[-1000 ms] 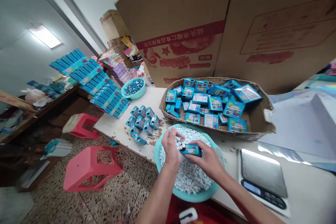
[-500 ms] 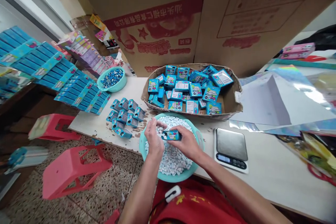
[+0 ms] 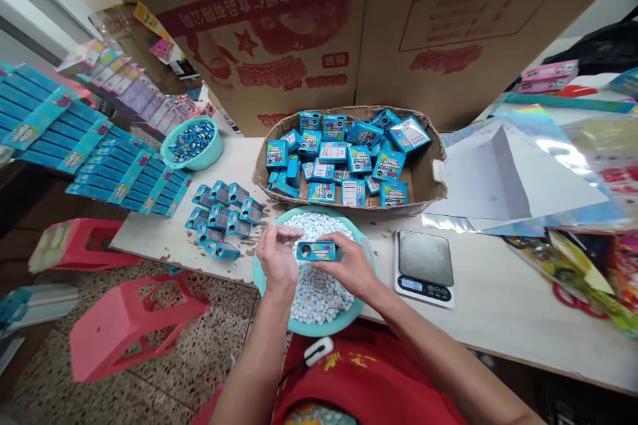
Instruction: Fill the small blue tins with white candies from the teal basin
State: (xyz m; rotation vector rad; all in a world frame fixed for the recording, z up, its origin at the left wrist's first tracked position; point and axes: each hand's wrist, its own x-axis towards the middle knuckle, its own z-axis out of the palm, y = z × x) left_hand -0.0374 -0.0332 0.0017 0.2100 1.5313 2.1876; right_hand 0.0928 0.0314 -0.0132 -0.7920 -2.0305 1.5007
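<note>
My right hand (image 3: pixel 351 265) grips a small blue candy box (image 3: pixel 323 251) between thumb and fingers, above a turquoise basin (image 3: pixel 369 255). The box lies level, and a round hole shows in its left end. Small white candies (image 3: pixel 319 309) fill the basin. My left hand (image 3: pixel 279 255) is cupped beside the box's holed end, its fingers apart; I see nothing held in it. Behind the basin, a cut-down cardboard tray (image 3: pixel 428 189) holds many blue candy boxes (image 3: pixel 359 158). More boxes (image 3: pixel 219 216) stand grouped on the table to the left.
A digital scale (image 3: pixel 426 265) sits right of the basin. At the back left is a turquoise bowl (image 3: pixel 212 158) of shiny blue pieces, near stacked blue display cartons (image 3: pixel 100 146). A large cardboard carton (image 3: pixel 299 33) rises behind. Red stools (image 3: pixel 119 332) stand on the floor.
The white candies at the box's left end are gone from there, and its hole now shows. My left hand has drawn slightly away from the box. The whole view has shifted a little.
</note>
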